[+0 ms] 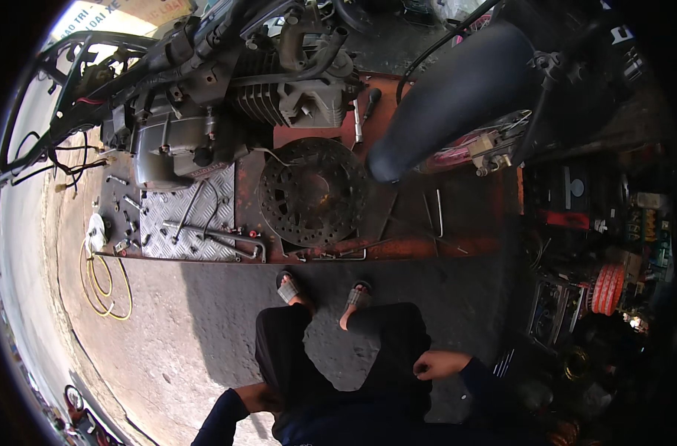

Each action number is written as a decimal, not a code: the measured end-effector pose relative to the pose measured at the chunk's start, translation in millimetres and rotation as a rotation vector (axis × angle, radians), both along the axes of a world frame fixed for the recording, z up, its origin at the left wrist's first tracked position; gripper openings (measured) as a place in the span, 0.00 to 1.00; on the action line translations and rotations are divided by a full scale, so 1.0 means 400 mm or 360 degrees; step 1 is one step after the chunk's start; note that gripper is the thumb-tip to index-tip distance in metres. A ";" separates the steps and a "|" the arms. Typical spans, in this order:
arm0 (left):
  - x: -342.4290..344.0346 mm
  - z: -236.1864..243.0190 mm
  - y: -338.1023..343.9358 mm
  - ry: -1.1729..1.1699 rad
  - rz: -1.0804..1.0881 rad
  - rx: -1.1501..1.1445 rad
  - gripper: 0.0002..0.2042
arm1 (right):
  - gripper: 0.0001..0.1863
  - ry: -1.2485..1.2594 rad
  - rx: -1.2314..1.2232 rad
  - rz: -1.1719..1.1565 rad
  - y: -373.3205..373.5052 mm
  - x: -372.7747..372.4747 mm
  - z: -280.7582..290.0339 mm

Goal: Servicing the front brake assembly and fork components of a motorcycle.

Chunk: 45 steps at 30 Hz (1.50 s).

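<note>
My left hand (260, 398) is low against my left thigh, its fingers lost against the dark trousers. Beside my right thigh is my right hand (441, 364), its fingers curled in with nothing visible in them. Both hands are away from the red work platform (465, 245) ahead of me. On it a dark, drilled brake disc (312, 192) lies flat, near a motorcycle engine (197, 141) and the rounded black front fender (450, 93). L-shaped wrenches (439, 212) lie to the right of the disc.
Several bolts and sockets (127, 227) lie at the platform's left, beside a diamond-pattern metal plate (160, 241) with hand tools on it. A yellow hose (101, 297) coils on the floor at left. Crowded shelves and an orange-red ringed roll (606, 288) stand at right.
</note>
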<state>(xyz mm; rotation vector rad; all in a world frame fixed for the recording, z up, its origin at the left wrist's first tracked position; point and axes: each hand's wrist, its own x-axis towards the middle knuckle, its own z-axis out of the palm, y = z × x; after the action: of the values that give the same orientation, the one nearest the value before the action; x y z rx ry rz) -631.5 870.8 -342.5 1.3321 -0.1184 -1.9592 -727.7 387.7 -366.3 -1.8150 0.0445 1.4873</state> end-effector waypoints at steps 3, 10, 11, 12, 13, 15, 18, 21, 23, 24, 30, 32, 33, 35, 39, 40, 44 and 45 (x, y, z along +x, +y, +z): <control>0.037 -0.106 -0.006 -0.0516 -0.0073 0.0197 0.11 | 0.10 -0.0813 -0.0218 -0.0127 -0.018 0.194 -0.120; 0.293 -0.272 -0.236 -0.1955 0.1160 -0.0224 0.04 | 0.18 -0.2397 -0.0931 -0.0212 0.038 0.784 -0.459; 0.294 -0.296 -0.259 -0.2167 0.1349 -0.0349 0.04 | 0.18 -0.2448 -0.0930 -0.0085 0.038 0.839 -0.483; 0.287 -0.321 -0.277 -0.2365 0.1538 -0.0486 0.05 | 0.18 -0.2491 -0.0938 0.0047 0.030 0.878 -0.502; 0.280 -0.347 -0.294 -0.2401 0.1536 -0.0510 0.05 | 0.18 -0.2530 -0.0944 0.0035 0.011 0.912 -0.534; 0.269 -0.381 -0.330 -0.2577 0.1875 -0.0784 0.07 | 0.16 -0.2857 -0.0734 0.0287 -0.016 0.968 -0.572; 0.245 -0.399 -0.387 -0.2912 0.2003 -0.0607 0.08 | 0.13 -0.2474 -0.0881 0.0224 -0.038 0.978 -0.557; 0.236 -0.376 -0.403 -0.3050 0.2055 -0.0434 0.08 | 0.11 -0.2564 -0.1227 -0.0019 -0.045 0.946 -0.565; 0.240 -0.375 -0.392 -0.3148 0.2069 -0.0226 0.09 | 0.11 -0.2512 -0.1339 -0.0022 -0.038 0.928 -0.546; 0.250 -0.379 -0.386 -0.3171 0.2133 -0.0160 0.10 | 0.11 -0.2438 -0.1466 -0.0045 -0.029 0.927 -0.535; 0.325 -0.410 -0.407 -0.2497 0.2223 -0.0217 0.18 | 0.10 -0.2678 -0.1283 -0.0391 -0.046 1.039 -0.602; 0.339 -0.431 -0.411 -0.2641 0.2026 -0.0286 0.15 | 0.14 -0.2638 -0.1029 -0.0475 -0.068 1.099 -0.645; 0.340 -0.433 -0.401 -0.2832 0.1897 -0.0223 0.15 | 0.09 -0.3177 -0.1055 -0.0454 -0.057 1.098 -0.657; 0.336 -0.437 -0.382 -0.2753 0.1907 -0.0273 0.16 | 0.09 -0.3236 -0.1102 -0.0524 -0.058 1.105 -0.668; 0.362 -0.444 -0.370 -0.2802 0.1768 -0.0195 0.16 | 0.09 -0.2926 -0.1169 -0.0359 -0.091 1.036 -0.638; 0.375 -0.449 -0.370 -0.2796 0.1775 -0.0219 0.16 | 0.09 -0.2770 -0.1166 -0.0302 -0.092 0.997 -0.604; 0.379 -0.450 -0.354 -0.2694 0.1774 -0.0302 0.14 | 0.12 -0.1970 0.0422 -0.0537 0.033 0.719 -0.379; 0.385 -0.451 -0.360 -0.2804 0.1730 -0.0313 0.14 | 0.12 -0.1953 0.0410 -0.0532 0.048 0.677 -0.362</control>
<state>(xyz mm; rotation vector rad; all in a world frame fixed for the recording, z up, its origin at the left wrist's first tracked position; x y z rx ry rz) -477.3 726.6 -523.0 1.9297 -0.2979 0.3924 -456.9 407.0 -511.1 -2.0678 -0.4031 0.0000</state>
